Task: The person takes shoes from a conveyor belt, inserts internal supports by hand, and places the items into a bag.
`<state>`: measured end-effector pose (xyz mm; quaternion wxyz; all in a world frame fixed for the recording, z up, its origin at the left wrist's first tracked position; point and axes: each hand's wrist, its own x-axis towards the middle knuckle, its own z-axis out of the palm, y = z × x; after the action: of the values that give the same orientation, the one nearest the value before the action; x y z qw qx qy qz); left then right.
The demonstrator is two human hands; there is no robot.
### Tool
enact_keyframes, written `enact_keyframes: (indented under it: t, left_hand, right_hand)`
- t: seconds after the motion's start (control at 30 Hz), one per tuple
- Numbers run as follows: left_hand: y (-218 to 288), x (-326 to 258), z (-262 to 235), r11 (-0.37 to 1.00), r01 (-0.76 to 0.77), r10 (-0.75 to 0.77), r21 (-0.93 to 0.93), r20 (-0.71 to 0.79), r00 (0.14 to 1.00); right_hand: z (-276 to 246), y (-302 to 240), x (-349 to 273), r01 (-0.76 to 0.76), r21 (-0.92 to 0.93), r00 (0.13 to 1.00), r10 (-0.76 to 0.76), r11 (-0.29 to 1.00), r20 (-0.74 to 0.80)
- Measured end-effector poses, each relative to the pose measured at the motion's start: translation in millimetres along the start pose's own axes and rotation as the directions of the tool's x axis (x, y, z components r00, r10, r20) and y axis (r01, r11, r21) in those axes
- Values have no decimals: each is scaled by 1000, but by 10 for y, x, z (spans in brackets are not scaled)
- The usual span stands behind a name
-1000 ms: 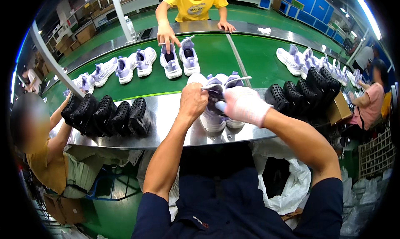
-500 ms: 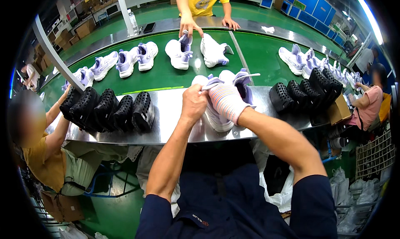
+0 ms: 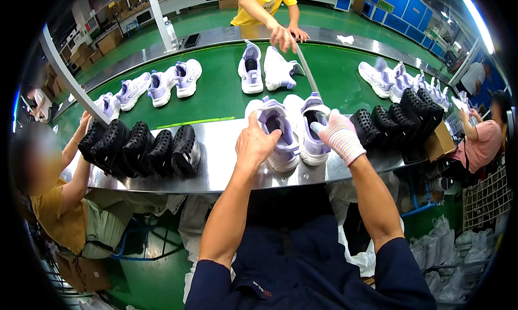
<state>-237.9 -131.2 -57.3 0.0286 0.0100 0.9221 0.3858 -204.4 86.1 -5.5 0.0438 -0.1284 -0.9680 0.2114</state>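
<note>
Head view: bare left hand [image 3: 259, 142] grips the left sneaker [image 3: 278, 134] and gloved right hand [image 3: 337, 137] clutches its mate [image 3: 313, 132], both steadied upright on the steel tabletop [image 3: 216, 169].

The person wears a dark navy short-sleeved top, its sleeves ending above the elbows and leaving both forearms bare. A small patch of light lettering sits low on the front of the top, too small to make out. The left hand [image 3: 258, 142] is bare, with no glove, ring or watch showing. The right hand [image 3: 339, 135] is covered by a knitted work glove, whitish with fine pinkish and multicoloured flecks, whose ribbed cuff ends just past the wrist.
</note>
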Motion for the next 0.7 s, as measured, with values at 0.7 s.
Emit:
enact_keyframes:
  t: [0.7]
  left_hand:
    - [13,-578,56,814,-486,571,317,-289,768]
  right_hand:
    - [693,921,-368,120,600,968,40,791,-247]
